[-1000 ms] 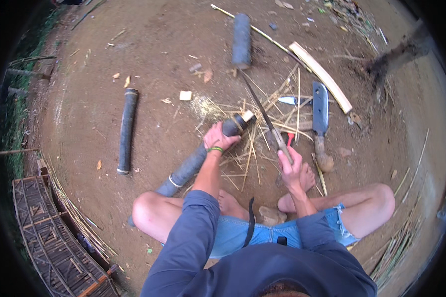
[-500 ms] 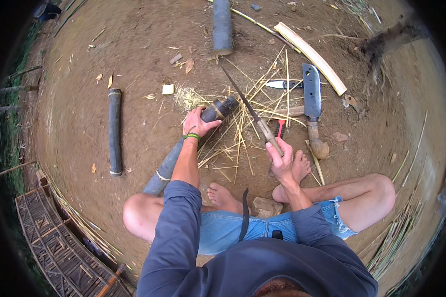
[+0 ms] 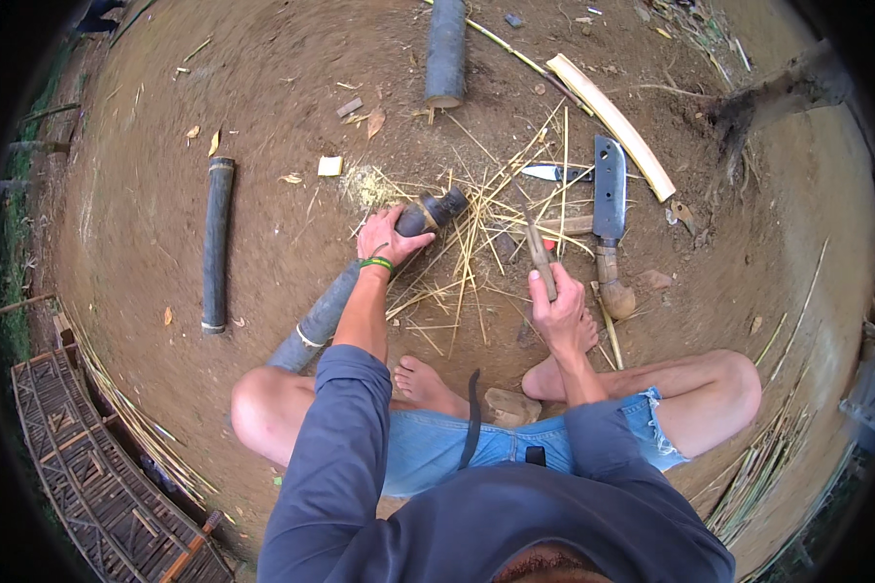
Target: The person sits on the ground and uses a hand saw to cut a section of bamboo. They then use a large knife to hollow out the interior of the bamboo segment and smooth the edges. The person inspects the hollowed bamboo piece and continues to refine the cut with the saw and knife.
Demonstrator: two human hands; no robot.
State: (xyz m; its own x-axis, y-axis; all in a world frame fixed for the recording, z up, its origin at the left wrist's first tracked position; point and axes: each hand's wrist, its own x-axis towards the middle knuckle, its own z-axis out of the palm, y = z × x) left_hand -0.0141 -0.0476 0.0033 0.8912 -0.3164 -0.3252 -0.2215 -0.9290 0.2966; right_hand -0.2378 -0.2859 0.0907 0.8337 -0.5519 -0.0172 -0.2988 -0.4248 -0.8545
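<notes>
My left hand (image 3: 387, 235) grips a thick dark-grey bamboo pole (image 3: 332, 303) near its far end, where a pale ring and a darker tip show. The pole slants over the ground from beside my left knee. My right hand (image 3: 559, 311) is closed round the wooden handle of a long-bladed knife (image 3: 539, 255). Its blade is seen nearly end-on and hardly shows. Thin split bamboo strips (image 3: 476, 233) lie scattered beyond and between the hands. Pale shavings (image 3: 367, 187) are heaped just past my left hand.
A cleaver (image 3: 610, 194) with a knobbed wooden handle lies right, over a small knife (image 3: 546, 172). Cut bamboo tubes lie left (image 3: 218, 248) and far ahead (image 3: 445, 58). A pale split bamboo piece (image 3: 612, 121) is at the far right; a slatted bamboo rack (image 3: 87, 466) stands lower left.
The knife's blade has swung from pointing far left across the strips to nearly end-on, the right hand turning with it. The left hand keeps its grip on the pole.
</notes>
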